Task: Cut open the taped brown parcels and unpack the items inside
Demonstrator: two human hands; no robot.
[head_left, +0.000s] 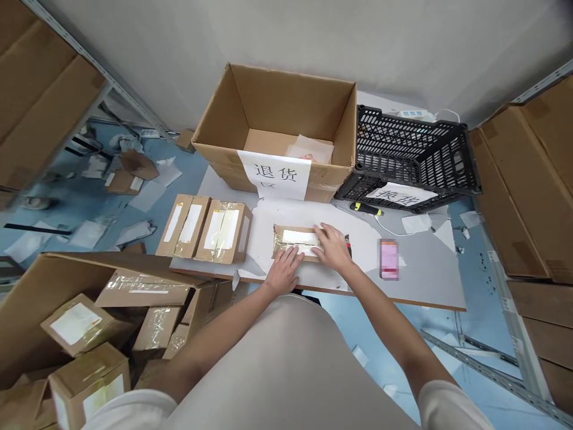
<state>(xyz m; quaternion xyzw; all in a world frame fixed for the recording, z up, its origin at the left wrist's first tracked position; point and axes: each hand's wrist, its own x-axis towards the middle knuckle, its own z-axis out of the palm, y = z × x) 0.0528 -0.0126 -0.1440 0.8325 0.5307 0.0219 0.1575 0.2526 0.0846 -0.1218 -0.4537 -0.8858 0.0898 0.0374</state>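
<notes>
A small flat cardboard box (299,236) with a white label and clear tape lies on the white table in front of me. My left hand (283,271) grips its near edge, fingers on the top and thumb toward me. Spread across the right end, my right hand (333,246) holds the box from above and hides part of it. A red and black object (348,243), mostly covered, pokes out beside that hand; its kind cannot be made out. Two taped boxes stand to the left, the nearer one a labelled carton (224,232).
Behind stand a large open carton (215,158) with a paper sign and a black plastic crate (403,173). A black and yellow tool handle (366,208) and a pink phone-like object (389,260) lie on the table (430,275). Boxes fill a bin (58,263) at left.
</notes>
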